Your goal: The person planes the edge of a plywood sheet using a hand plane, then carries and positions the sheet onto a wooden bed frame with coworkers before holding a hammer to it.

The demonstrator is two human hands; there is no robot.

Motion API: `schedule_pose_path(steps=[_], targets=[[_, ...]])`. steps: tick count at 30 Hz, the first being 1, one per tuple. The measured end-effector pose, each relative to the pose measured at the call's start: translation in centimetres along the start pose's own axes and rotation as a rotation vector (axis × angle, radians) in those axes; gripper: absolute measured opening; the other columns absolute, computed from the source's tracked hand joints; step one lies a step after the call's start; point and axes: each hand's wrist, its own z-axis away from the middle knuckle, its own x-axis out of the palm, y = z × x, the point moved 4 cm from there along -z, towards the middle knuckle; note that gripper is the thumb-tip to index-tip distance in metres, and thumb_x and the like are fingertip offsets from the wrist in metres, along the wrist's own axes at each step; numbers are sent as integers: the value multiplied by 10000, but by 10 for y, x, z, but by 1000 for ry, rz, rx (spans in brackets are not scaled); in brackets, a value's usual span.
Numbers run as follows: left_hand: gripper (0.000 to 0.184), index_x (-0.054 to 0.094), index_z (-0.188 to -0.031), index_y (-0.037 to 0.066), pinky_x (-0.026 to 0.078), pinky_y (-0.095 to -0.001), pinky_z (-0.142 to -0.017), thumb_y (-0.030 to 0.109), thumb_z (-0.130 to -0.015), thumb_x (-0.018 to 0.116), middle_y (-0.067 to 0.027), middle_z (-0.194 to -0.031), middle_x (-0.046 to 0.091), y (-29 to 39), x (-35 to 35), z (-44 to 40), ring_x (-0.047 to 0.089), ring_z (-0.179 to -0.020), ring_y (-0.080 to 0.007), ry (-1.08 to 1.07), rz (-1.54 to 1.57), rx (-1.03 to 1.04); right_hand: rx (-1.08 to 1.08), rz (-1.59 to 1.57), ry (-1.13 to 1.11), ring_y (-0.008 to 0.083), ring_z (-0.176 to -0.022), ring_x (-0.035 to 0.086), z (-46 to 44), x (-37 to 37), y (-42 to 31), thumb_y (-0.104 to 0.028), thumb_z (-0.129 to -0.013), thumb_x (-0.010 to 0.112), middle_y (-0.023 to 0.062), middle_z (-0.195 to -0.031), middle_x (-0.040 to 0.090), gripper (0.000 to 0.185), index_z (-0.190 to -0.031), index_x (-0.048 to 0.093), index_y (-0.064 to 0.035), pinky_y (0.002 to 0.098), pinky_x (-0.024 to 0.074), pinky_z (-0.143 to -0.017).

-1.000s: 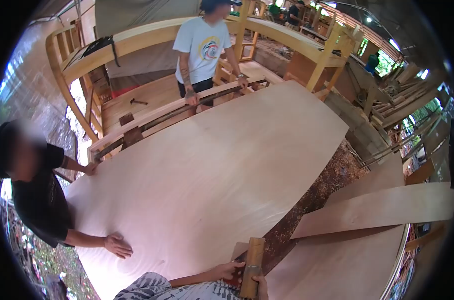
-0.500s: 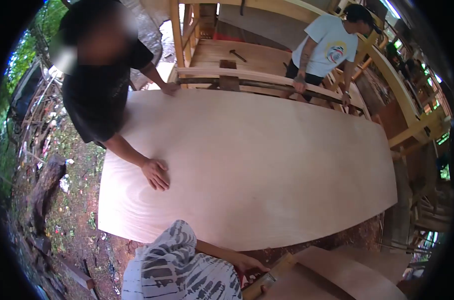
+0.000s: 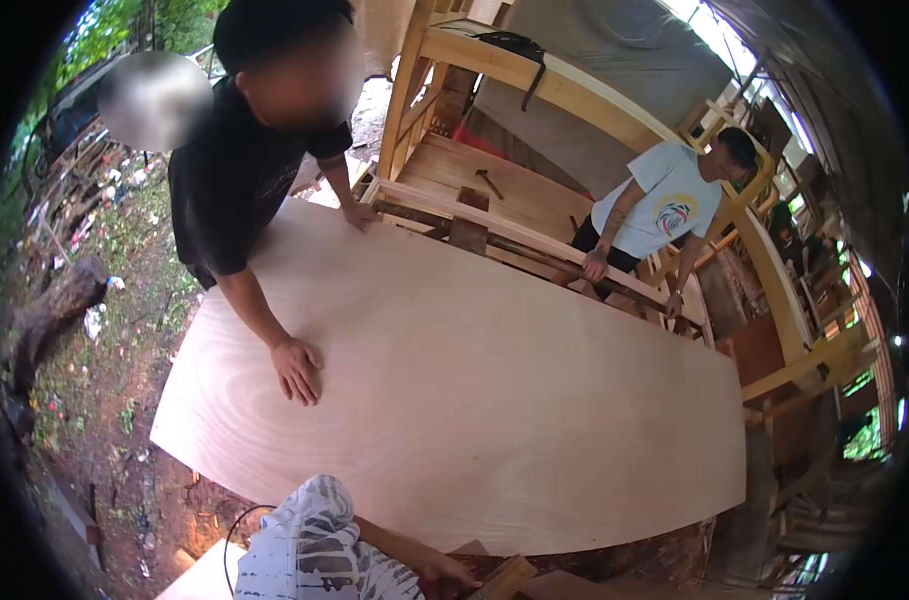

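Note:
My left hand (image 3: 446, 570) is low in the head view, beyond a patterned white sleeve (image 3: 309, 540), with its fingers pointing right. Right by the fingertips is a light wooden piece (image 3: 507, 577), cut off by the bottom edge; whether the fingers grip it cannot be made out. My right hand is out of view. A large pale plywood sheet (image 3: 504, 400) spreads in front of me, its near edge just past my left forearm.
A person in a black shirt (image 3: 224, 190) leans over the sheet with one hand (image 3: 296, 370) flat on it. Across from me, a person in a white T-shirt (image 3: 654, 195) holds a long bar (image 3: 629, 288). Behind stand a wooden frame (image 3: 544, 75) and a hammer (image 3: 489, 183).
The view has shifted and tilted, so the sheet sits lower and slants. My left hand appears lower and farther left. The black-shirted person's hand stays on the sheet.

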Motion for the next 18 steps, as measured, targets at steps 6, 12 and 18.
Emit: schedule_pose_path(steps=[6,12,18], targets=[[522,551,-1294,164,516,-584,-758,525,-934,663,-128,-1064,547,-17,2,2,614,-846,-373,-23,62,-21,11,-24,10,358,-825,702,9,1,6,-245,-773,623,227,-1090,660,620,-1305,504,50,453,617,-727],[533,527,-1338,179,524,-593,-762,502,-937,665,-131,-1090,553,-39,-11,2,629,-871,-387,-50,158,-98,1,-103,-17,358,-827,701,12,-2,22,-250,-771,624,227,-1090,659,622,-1301,506,52,454,616,-729],[550,502,-1381,195,532,-603,-765,480,-941,667,-134,-1115,559,-46,-17,-6,644,-895,-401,-84,193,-26,-8,-100,18,357,-830,701,30,-7,27,-254,-769,626,227,-1090,659,624,-1298,509,55,455,615,-731]])
